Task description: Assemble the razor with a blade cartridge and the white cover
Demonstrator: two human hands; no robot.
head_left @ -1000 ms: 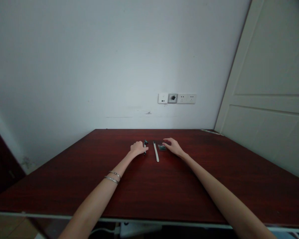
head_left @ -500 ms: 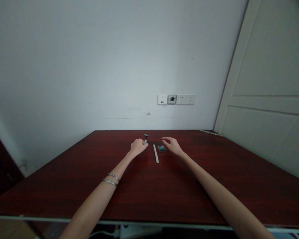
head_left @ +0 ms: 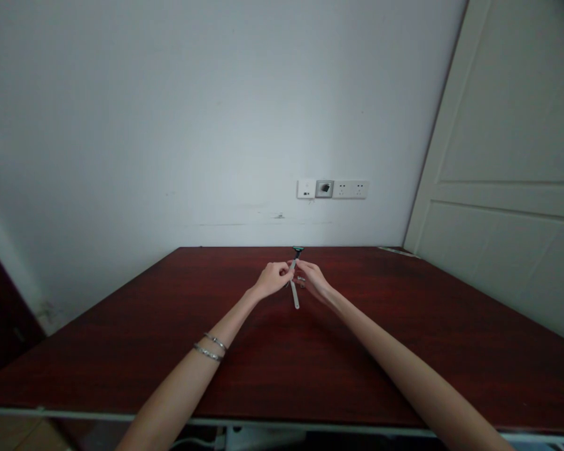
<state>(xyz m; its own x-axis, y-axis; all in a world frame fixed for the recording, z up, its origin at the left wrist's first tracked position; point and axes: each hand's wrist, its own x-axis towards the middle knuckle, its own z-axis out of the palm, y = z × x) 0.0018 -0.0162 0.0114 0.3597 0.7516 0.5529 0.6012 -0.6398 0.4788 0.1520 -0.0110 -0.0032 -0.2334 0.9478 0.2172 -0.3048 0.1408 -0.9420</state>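
A razor with a dark green head and a pale handle is held up near the far side of the table. My left hand is closed on its handle. The fingertips of my right hand pinch it just below the head. Under both hands, a separate pale razor handle lies on the table, its upper end covered by the fingers. The small clear case with dark pieces is mostly hidden behind my right hand.
The dark red wooden table runs back to a white wall with sockets. A white panelled door stands along the right side. A thin strip lies at the table's back right corner.
My left hand has carried the razor to the right, above the loose handle. My right hand has moved left and taken hold of the razor, now partly covering the case.
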